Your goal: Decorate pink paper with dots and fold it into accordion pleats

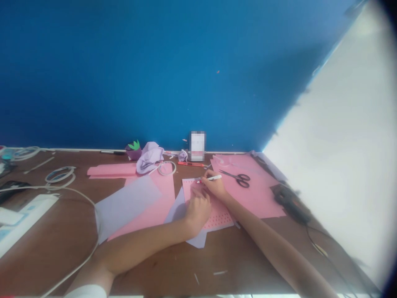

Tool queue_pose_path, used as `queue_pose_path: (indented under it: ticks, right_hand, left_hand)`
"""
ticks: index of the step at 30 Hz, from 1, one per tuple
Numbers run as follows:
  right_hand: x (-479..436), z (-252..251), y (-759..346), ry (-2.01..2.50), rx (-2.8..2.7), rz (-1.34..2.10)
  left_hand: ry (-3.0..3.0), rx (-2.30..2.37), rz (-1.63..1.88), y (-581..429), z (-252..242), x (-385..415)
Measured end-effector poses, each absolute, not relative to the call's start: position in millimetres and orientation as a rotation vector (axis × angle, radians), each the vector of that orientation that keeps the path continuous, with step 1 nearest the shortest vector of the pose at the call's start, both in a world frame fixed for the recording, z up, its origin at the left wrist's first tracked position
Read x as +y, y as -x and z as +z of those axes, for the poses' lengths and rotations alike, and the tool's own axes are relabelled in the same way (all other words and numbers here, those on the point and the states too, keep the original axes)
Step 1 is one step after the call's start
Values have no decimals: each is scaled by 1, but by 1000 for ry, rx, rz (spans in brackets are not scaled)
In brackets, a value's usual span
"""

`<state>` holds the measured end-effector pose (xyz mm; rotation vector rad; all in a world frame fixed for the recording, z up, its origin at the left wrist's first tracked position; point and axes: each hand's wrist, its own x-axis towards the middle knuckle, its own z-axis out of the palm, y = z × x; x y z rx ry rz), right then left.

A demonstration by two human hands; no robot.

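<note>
Right grip (214,187) clenched on a pen (211,179); left grip (198,209) released, flat on the pink dotted sheet (221,217).
It lies mid-way across the brown desk (217,258) over lilac paper (178,211); scissors (238,179) just beyond on pink paper (257,200); blue wall (155,74) behind, white wall (341,145) at right.

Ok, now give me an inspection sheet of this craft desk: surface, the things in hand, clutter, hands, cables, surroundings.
Surface: brown table, small paper scraps near its front edge.
Job's things: pink dotted sheet lying on a lilac sheet; white pen.
Clutter: scissors on pink paper, tape rolls, crumpled lilac paper.
Grippers: left hand rests on the dotted sheet; right hand grips the pen at the sheet's top edge.
Cables: white cable loops past the power strip; dark cable trails from a black tool.
Surroundings: blue wall behind, white wall on the right.
</note>
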<state>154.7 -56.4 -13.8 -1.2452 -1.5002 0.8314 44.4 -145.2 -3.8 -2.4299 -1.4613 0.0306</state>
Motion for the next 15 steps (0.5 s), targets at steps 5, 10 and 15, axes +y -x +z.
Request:
queue_pose_path:
  ticks: [5, 10, 15]
  right_hand:
    - [-59, -10, -154, 1248, -1481, 756]
    - [-59, -8, -151, 1218, -1471, 773]
    - [-54, -17, -148, 1229, -1460, 817]
  left_hand:
    - [2399, -1444, 39, -44, -4, -144]
    - [2372, -1424, 56, -45, -4, -144]
    - [2372, -1423, 45, -45, -5, -144]
